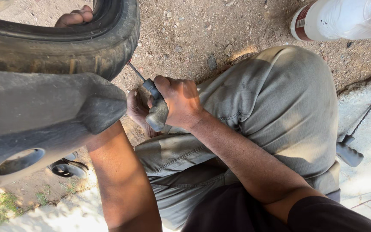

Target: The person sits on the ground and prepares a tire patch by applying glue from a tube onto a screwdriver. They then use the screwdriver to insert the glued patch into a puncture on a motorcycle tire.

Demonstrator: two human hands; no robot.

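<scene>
Right hand (180,102) fisted tight around grey, worn T-handle tool (157,112); thin metal shaft angled up into ribbed rubber tyre (86,47) tread. Left hand (76,17) fingers curled over tyre's inner rim. Second similar tool (349,148) on pale concrete, gritty dirt beside.
</scene>
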